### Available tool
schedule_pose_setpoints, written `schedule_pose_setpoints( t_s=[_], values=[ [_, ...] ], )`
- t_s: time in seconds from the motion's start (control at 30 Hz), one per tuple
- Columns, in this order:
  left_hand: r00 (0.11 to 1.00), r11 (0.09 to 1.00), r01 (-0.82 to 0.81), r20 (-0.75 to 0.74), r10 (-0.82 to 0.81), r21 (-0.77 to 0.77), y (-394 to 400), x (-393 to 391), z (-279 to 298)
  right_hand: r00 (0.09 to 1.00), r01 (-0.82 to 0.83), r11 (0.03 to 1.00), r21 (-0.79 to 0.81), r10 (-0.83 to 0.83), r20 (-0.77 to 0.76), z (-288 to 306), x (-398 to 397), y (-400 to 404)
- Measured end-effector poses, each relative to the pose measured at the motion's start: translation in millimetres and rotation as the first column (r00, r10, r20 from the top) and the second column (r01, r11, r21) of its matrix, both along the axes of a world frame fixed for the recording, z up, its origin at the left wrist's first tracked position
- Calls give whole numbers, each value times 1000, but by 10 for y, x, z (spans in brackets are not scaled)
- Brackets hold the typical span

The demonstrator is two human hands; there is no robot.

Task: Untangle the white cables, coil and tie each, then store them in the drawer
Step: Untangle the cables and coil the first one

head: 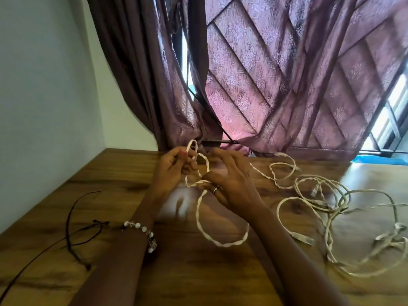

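A twisted white cable (223, 240) loops across the wooden table (189, 274) and rises up between my hands. My left hand (174, 168) pinches a small loop of it at the top, near the curtain's hem. Just to the right, my right hand (227, 180) hooks a strand of the same cable with its thumb and forefinger while the other fingers spread out. A tangle of other white cables (331, 206) with clear plugs lies on the table to the right, joined to the held cable. No drawer is in view.
Thin black ties (72, 228) lie on the table at the left. A purple curtain (276, 80) hangs over the window behind the table's far edge. A pale wall (44, 96) borders the table on the left.
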State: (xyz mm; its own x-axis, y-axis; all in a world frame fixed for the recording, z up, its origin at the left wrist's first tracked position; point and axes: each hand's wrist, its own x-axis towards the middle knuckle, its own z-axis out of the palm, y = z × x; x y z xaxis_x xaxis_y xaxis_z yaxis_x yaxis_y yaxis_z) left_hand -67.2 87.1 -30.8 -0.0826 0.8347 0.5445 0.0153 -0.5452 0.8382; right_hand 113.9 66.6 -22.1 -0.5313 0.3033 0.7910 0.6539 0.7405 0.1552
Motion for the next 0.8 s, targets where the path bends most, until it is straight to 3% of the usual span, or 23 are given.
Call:
schedule_pose_setpoints(
  t_s=[0.1, 0.23, 0.33, 0.4, 0.47, 0.63, 0.73, 0.8],
  values=[
    [992, 998, 60, -105, -63, -28, 38, 20, -61, 995, -80, 997, -23, 78, -68, -5, 44, 66],
    [958, 970, 179, -196, -210, -167, -32, 74, -34, 973, 82, 981, -174, -117, -198, -77, 216, 208],
    [920, 936, 254, -238, -311, -242, -93, 108, 17, 954, 253, 942, -221, -281, -107, -118, 351, 341],
    [897, 878, 360, -142, -419, -317, -124, 85, 31, 934, 336, 898, -285, -355, -19, -141, 433, 415],
    [862, 795, 484, 46, -504, -365, -131, 26, 31, 924, 356, 863, -358, -382, -1, -186, 510, 457],
    [704, 698, 671, 512, -492, -251, -96, -109, 80, 935, 198, 808, -555, -326, -140, -170, 598, 453],
    [604, 668, 720, 644, -470, -189, -83, -114, 116, 901, -63, 724, -687, -255, -351, -107, 526, 415],
    [548, 666, 731, 710, -443, -149, -75, -114, 120, 824, -314, 578, -754, -228, -518, -38, 470, 320]
  ],
)
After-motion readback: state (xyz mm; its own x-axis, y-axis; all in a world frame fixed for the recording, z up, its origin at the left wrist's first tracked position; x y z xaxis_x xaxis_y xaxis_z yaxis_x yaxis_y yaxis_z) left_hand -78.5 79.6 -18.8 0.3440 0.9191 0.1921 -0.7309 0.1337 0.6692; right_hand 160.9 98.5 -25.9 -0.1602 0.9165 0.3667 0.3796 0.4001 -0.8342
